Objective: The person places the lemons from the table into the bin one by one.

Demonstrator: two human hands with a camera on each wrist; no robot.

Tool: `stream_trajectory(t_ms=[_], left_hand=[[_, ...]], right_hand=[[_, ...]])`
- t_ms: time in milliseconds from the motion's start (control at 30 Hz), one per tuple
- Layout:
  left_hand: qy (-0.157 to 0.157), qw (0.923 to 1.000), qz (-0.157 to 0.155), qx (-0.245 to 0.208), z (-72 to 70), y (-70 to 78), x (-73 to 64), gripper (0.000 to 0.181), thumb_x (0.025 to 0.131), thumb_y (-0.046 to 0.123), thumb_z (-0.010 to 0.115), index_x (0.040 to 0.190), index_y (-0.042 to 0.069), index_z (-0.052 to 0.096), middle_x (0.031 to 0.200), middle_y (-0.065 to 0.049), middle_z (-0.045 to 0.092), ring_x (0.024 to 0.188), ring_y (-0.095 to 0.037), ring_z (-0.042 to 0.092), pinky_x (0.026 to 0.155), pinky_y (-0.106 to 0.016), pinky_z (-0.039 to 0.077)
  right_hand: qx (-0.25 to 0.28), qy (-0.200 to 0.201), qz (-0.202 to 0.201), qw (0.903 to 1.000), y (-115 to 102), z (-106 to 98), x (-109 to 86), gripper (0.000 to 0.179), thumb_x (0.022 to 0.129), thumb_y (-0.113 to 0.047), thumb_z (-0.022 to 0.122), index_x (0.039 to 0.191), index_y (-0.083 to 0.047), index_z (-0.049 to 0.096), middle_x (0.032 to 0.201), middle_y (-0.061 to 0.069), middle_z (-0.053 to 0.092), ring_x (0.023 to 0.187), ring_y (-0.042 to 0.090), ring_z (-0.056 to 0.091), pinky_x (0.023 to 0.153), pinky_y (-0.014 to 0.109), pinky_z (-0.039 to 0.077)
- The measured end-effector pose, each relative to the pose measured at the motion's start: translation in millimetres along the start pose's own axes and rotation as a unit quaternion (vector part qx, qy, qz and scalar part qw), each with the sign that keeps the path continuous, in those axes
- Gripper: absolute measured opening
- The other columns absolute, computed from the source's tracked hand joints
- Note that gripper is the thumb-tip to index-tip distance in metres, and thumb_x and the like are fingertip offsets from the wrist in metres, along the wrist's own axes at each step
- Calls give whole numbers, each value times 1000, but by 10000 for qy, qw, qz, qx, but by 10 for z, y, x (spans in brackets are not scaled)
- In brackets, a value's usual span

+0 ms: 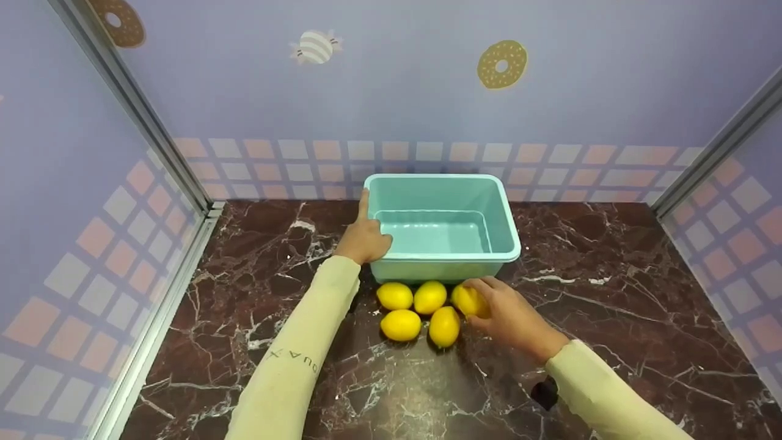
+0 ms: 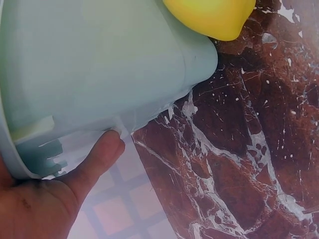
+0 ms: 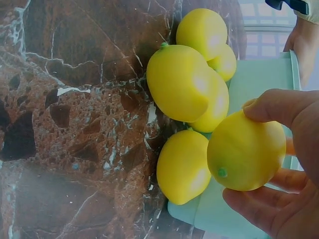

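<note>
A light-green plastic basin [image 1: 443, 257] stands by the back wall. My left hand [image 1: 365, 239] holds its left rim, one finger stretched along the edge. In the left wrist view, a finger of the left hand [image 2: 45, 204] lies against the basin's outer wall [image 2: 114, 64]. Several yellow lemons [image 1: 401, 325] lie in front of the basin. My right hand [image 1: 510, 315] grips a lemon [image 1: 471, 302] at the right of the group. In the right wrist view, the thumb and fingers of the right hand [image 3: 284, 164] surround that lemon [image 3: 244, 149], above another lemon [image 3: 183, 167].
The tabletop [image 1: 244, 305] is dark red marble with white veins. A purple back wall [image 1: 391, 91] with printed sweets and tile patterns rises behind the basin. Side panels [image 1: 67, 244] with metal edges close off left and right.
</note>
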State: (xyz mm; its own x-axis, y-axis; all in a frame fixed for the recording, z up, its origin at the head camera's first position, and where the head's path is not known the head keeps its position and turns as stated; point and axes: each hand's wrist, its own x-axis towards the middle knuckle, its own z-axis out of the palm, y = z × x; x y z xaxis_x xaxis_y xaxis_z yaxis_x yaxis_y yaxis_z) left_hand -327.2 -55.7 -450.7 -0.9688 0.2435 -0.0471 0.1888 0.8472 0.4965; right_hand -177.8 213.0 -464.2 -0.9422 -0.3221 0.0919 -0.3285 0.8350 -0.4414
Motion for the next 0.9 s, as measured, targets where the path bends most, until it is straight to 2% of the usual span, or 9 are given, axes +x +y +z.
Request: stream_trajectory(t_ms=[233, 700, 900], left_hand=[[-39, 9999, 22, 153, 1, -1, 8, 33, 87, 26, 47, 93, 1, 68, 163, -3, -17, 61, -25, 60, 75, -40, 50], [68, 9997, 127, 194, 12, -9, 7, 32, 87, 28, 50, 87, 1, 66, 164, -6, -15, 66, -27, 62, 79, -41, 52], [82, 9997, 97, 185, 20, -10, 10, 33, 88, 29, 51, 92, 1, 67, 164, -5, -15, 69, -28, 63, 82, -41, 52]], right_hand=[[10, 23, -14, 10000, -22, -37, 12, 57, 76, -19, 78, 128, -10, 57, 124, 13, 59, 100, 25, 60, 87, 42, 51], [-34, 28, -9, 10000, -42, -93, 26, 59, 78, -23, 76, 132, -11, 55, 128, 10, 58, 99, 23, 60, 85, 39, 52], [-28, 7, 6, 10000, -63, -129, 20, 57, 79, -24, 75, 132, -13, 56, 129, 9, 57, 100, 23, 60, 84, 38, 52]])
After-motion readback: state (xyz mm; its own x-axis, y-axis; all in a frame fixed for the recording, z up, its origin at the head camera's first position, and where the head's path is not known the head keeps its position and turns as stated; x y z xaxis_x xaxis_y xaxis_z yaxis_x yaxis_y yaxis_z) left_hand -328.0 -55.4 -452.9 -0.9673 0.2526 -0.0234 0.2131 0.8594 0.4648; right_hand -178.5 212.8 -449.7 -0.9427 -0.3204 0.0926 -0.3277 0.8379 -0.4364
